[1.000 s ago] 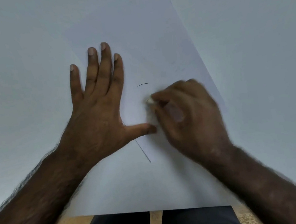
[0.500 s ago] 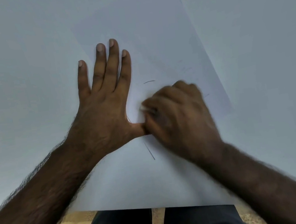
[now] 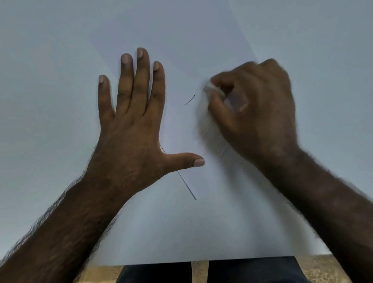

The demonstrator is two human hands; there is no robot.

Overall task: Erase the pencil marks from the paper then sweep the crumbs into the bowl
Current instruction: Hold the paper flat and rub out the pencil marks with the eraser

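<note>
The right hand (image 3: 254, 106), fingers curled tight on a small eraser (image 3: 212, 88), has moved up from beside the left thumb to just right of the short curved mark (image 3: 190, 99). The left hand (image 3: 131, 129) still presses the paper (image 3: 215, 220) with straight fingers. That mark and a straight line (image 3: 188, 188) below the thumb remain, so erasing is unfinished; no bowl is visible.

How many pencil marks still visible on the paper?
2: a short curved mark just left of the right hand, and a long straight line running out from under the left hand's thumb. More may be hidden under the hands.
</note>
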